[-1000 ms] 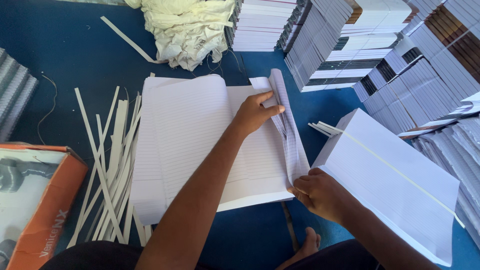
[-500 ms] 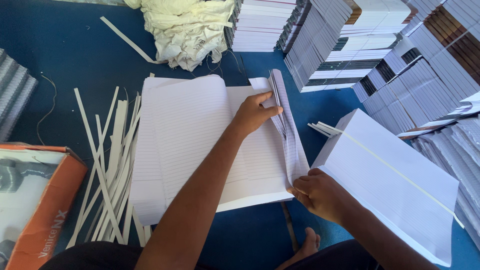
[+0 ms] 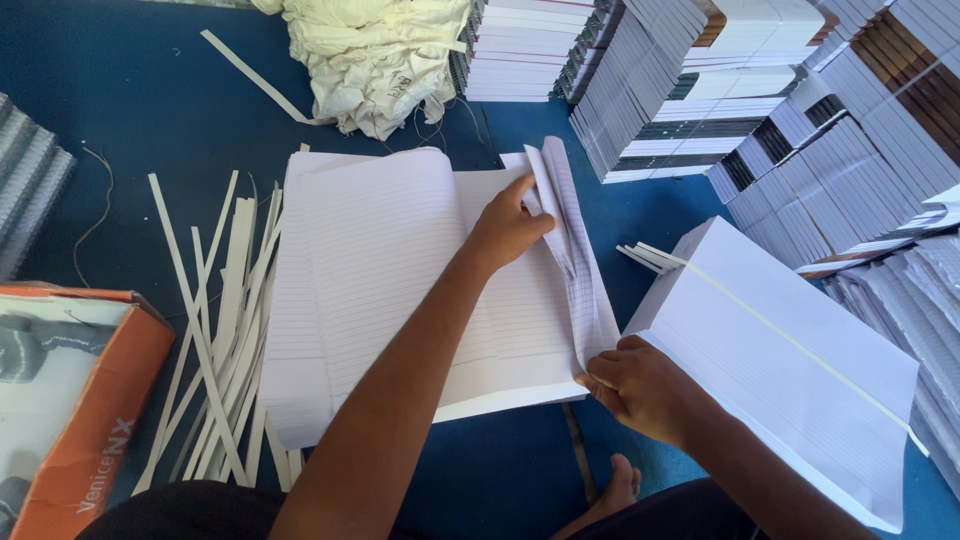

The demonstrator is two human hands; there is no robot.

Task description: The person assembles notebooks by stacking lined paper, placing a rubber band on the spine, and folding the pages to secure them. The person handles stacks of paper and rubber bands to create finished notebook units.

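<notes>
A wide stack of white lined paper sheets point(image 3: 380, 270) lies open on the blue surface. My left hand point(image 3: 505, 228) rests on it near the top right, fingertips pinching the upper end of a raised fold of sheets point(image 3: 570, 240). My right hand point(image 3: 640, 385) grips the lower end of that same fold at the stack's bottom right corner. The fold stands up along the right edge of the stack.
A thick block of lined paper point(image 3: 790, 360) with a thin strip across it lies at the right. Stacks of bound notebooks point(image 3: 760, 110) fill the top right. Cut paper strips point(image 3: 215, 330) lie left, with an orange box point(image 3: 70, 400) and a crumpled cloth point(image 3: 380, 55).
Both hands stay on the raised fold of sheets; the fold looks almost unchanged.
</notes>
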